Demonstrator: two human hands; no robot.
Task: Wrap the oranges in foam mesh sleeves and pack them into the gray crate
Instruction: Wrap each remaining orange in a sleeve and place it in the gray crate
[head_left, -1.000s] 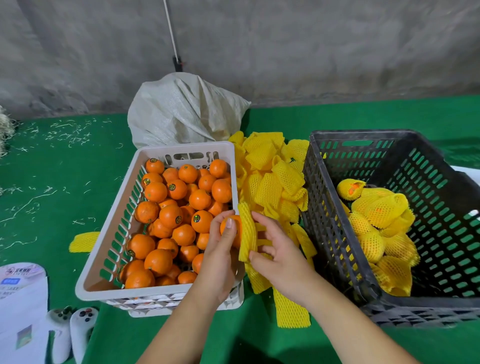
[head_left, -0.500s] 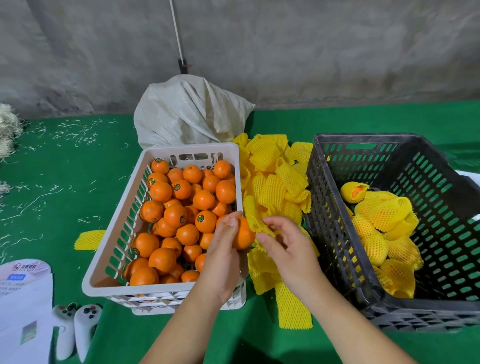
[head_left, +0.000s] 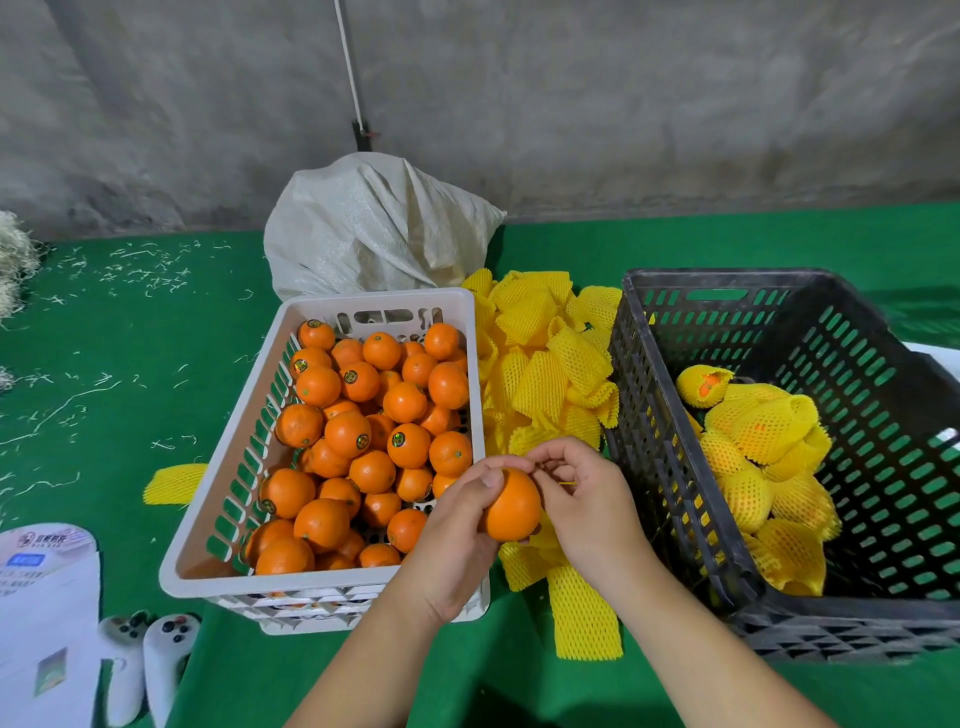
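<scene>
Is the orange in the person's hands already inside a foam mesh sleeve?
No: the orange gripped by the left hand shows bare peel, with no sleeve around it.

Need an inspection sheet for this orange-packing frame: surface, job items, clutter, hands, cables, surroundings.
Surface: green cloth-covered table, strewn with pale straw-like shreds at left.
Job's things: white slotted plastic basket full of bare oranges; loose pile of yellow foam mesh sleeves between the crates; gray slotted plastic crate holding sleeved oranges.
Clutter: white woven sack; two white game controllers; printed white paper; stray yellow sleeve.
Hands: left hand grips a bare orange; right hand fingers curled beside it, hold unclear.
Cables: thin white cord on wall.
Surroundings: gray concrete wall.
</scene>
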